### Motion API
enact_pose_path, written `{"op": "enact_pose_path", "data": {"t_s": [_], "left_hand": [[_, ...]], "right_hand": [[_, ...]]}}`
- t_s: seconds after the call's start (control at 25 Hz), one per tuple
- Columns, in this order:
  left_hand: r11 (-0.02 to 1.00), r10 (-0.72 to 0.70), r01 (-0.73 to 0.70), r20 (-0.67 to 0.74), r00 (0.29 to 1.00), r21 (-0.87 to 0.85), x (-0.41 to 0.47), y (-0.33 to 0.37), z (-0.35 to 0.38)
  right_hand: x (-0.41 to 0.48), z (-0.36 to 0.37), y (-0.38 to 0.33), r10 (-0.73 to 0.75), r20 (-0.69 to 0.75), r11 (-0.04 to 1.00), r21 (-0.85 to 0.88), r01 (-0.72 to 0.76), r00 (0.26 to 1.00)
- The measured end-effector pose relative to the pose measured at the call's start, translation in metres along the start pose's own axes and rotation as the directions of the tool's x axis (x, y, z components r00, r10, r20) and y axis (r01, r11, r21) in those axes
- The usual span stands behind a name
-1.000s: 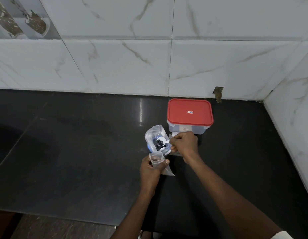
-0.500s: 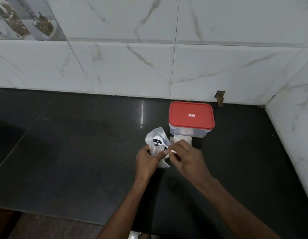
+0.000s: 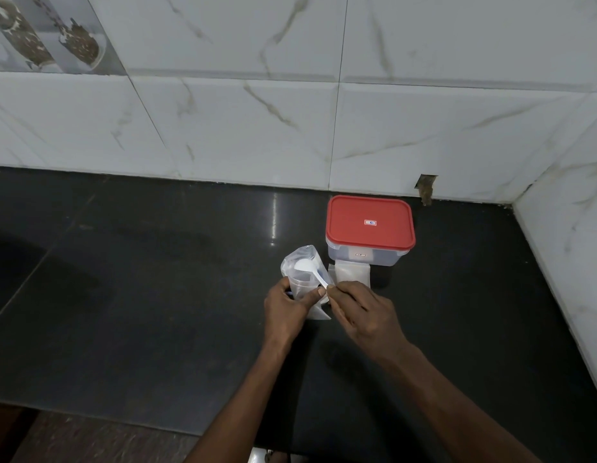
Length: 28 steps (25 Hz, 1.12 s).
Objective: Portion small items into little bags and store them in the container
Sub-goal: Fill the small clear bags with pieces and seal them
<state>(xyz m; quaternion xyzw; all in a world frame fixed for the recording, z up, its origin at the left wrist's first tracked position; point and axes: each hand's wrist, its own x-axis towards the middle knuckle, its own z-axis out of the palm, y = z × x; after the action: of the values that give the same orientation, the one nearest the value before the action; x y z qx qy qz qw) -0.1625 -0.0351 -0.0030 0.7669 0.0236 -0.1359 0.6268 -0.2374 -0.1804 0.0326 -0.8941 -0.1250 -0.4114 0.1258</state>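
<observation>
On the black countertop (image 3: 157, 295), near the corner of the marble-tiled wall (image 3: 257, 128), the left hand (image 3: 285, 310) grips a little bag (image 3: 304, 289) of clear plastic, thumb on its near face and fingers curled round the far side, holding it upright with its mouth upward. The right hand (image 3: 365, 312) pinches the handle end of a white plastic spoon (image 3: 309, 268) between thumb and fingertips. The spoon slopes up and away to the left, so that its bowl lies over the mouth of the little bag and against a larger clear bag (image 3: 290, 265) standing just behind it. The bowl looks pale and may be empty, though the glare on the plastic makes that hard to tell.

Just right of the bags, a flat stack of small clear bags (image 3: 352, 274) lies on the counter, touching the front wall of the container (image 3: 364, 257). The container is a clear rectangular box (its red lid (image 3: 370, 222) is fitted on, with a small label at the centre), and it stands close to the wall.
</observation>
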Motion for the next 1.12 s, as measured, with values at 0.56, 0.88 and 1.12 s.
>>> {"op": "enact_pose_path", "data": {"t_s": [0.56, 0.88, 1.12], "left_hand": [[0.989, 0.03, -0.028, 0.018, 0.999, -0.142, -0.01, -0.009, -0.007], [0.991, 0.073, -0.072, 0.004, 0.997, -0.113, -0.012, -0.01, -0.003], [0.992, 0.129, -0.127, 0.132, 0.983, -0.026, -0.011, -0.001, 0.004]], "right_hand": [[0.039, 0.046, 0.016, 0.75, 0.554, 0.283, 0.224, -0.933, 0.361], [0.033, 0.017, 0.006, 0.497, 0.522, 0.659, 0.292, -0.693, 0.693], [0.026, 0.003, 0.022, 0.377, 0.677, 0.646, 0.297, -0.703, 0.632]]}}
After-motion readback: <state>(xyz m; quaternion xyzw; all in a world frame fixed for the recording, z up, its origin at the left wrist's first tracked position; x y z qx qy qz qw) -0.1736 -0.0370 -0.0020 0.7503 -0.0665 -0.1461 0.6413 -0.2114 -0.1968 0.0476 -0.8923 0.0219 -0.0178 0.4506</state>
